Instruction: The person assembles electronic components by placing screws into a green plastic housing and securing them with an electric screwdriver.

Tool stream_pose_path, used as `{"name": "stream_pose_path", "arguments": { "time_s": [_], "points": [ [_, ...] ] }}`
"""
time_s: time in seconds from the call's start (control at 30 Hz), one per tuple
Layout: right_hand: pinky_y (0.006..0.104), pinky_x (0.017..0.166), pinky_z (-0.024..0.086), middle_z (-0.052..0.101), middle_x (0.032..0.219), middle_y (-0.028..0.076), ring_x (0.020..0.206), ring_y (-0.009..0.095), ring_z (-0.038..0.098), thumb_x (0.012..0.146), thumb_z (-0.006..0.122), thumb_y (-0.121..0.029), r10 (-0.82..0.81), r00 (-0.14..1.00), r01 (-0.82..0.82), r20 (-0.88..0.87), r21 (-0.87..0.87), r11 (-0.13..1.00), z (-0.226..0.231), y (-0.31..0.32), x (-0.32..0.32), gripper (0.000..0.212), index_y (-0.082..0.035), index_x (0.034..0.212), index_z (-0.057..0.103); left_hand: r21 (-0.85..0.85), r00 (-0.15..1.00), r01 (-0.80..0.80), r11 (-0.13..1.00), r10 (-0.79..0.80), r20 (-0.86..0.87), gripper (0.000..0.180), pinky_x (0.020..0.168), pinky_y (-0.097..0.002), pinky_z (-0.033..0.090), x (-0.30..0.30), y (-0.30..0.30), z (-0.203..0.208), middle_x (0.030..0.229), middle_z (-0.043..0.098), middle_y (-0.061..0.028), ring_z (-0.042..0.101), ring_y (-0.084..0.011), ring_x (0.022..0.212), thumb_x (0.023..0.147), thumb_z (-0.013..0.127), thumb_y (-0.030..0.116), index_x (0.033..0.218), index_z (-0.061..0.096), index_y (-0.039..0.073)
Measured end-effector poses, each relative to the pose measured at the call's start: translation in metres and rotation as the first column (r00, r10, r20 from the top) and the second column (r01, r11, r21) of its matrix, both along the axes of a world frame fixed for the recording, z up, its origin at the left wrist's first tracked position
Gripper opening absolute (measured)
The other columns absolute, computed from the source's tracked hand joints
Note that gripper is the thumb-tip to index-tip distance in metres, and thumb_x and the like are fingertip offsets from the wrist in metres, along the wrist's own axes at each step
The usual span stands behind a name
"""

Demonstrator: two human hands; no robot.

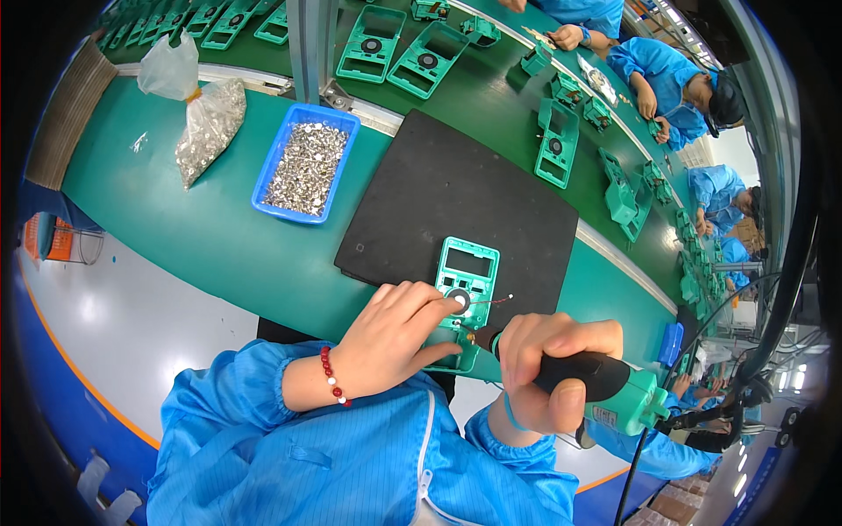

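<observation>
Toward the near edge of the black mat (465, 188), a green plastic housing (481, 279) lay with its open frame facing up, its lower end reaching past the mat toward the person. The left grip (395, 340) was half spread rather than clasped, its fingertips on or just at the round black speaker (460, 302) and its thumb apart near the housing's lower end, probably to keep both from shifting. The right grip (528, 349) was closed around a green and black electric screwdriver (633, 399), held slantwise from the mat's near right so that its bit angled in beside the speaker without crossing the other fingers; whether the tip touched a screw could not be told. A thin red and black wire (491, 301) trailed over the mat to the right, seemingly clear of the bit. Just left of the mat, a blue tray (329, 203) of small metal screws (306, 168) stood on the green tabletop (219, 250), presumably within easy reach, and farther left leaned a tied clear bag (210, 127) of metal pieces, perhaps spare stock.
</observation>
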State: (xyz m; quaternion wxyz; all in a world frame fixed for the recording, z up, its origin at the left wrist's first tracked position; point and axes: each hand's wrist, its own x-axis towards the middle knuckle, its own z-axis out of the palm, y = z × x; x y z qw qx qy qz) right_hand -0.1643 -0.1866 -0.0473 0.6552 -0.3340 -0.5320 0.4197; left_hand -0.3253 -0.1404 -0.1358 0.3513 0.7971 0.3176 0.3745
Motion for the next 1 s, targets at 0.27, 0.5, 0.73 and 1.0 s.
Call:
{"name": "stream_pose_path", "arguments": {
  "time_s": [0.27,0.5,0.73,1.0],
  "points": [
    [0.0283,0.045,0.039,0.052,0.062,0.005,0.047,0.012,0.046,0.095,0.067,-0.04,-0.181,0.974,0.172,0.134,0.075,0.982,-0.027,0.03,-0.016,0.042,-0.003,0.101,0.048,0.311,0.929,0.32,0.895,-0.231,-0.29,0.023,0.098,-0.0384,0.042,-0.014,-0.023,-0.035,0.095,0.064,-0.0021,0.058,-0.0202,0.114,0.089,0.068,0.034,0.096,0.068,0.013],
    [0.0278,0.044,0.039,0.052,0.061,0.005,0.046,0.012,0.045,0.095,0.066,-0.038,-0.166,0.973,0.158,0.158,0.061,0.986,-0.036,0.038,-0.019,0.04,-0.003,0.1,0.048,0.302,0.914,0.36,0.882,-0.269,-0.305,0.009,0.1,-0.0398,0.042,-0.017,-0.021,-0.038,0.093,0.064,-0.0001,0.057,-0.0193,0.113,0.085,0.066,0.024,0.089,0.067,0.017],
    [0.0281,0.044,0.039,0.052,0.06,0.005,0.046,0.012,0.045,0.095,0.067,-0.036,-0.152,0.977,0.147,0.151,0.046,0.988,-0.042,0.039,-0.019,0.039,-0.002,0.1,0.049,0.302,0.919,0.349,0.887,-0.262,-0.293,0.008,0.1,-0.0405,0.042,-0.018,-0.021,-0.04,0.094,0.064,0.0,0.057,-0.0192,0.114,0.085,0.066,0.024,0.088,0.067,0.017],
    [0.0274,0.046,0.039,0.052,0.06,0.005,0.047,0.011,0.045,0.095,0.069,-0.037,-0.211,0.911,0.204,0.355,0.057,0.977,-0.047,0.035,-0.009,0.039,-0.003,0.099,0.049,0.318,0.917,0.351,0.881,-0.255,-0.306,0.011,0.1,-0.0412,0.042,-0.016,-0.021,-0.041,0.094,0.064,-0.0009,0.057,-0.0205,0.113,0.086,0.067,0.026,0.087,0.067,0.015]
  ]
}}
